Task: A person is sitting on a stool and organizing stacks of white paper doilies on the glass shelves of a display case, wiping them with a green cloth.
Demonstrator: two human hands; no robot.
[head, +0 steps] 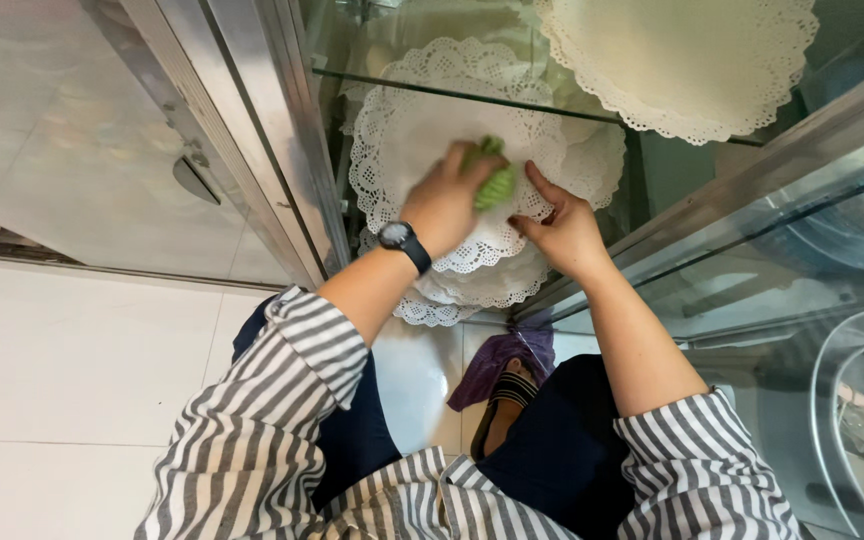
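My left hand (442, 205) grips a crumpled green cloth (495, 180) against the glass shelf (592, 115) over a white lace-edged paper doily (422, 130), my right hand (564, 232) open, steadying near its front edge; wiping looks unfinished.

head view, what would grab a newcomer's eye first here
The green cloth at centre, gripped in the left hand on a white lace doily inside a glass display case. The right hand rests on the doily beside it. Striped sleeves fill the bottom.
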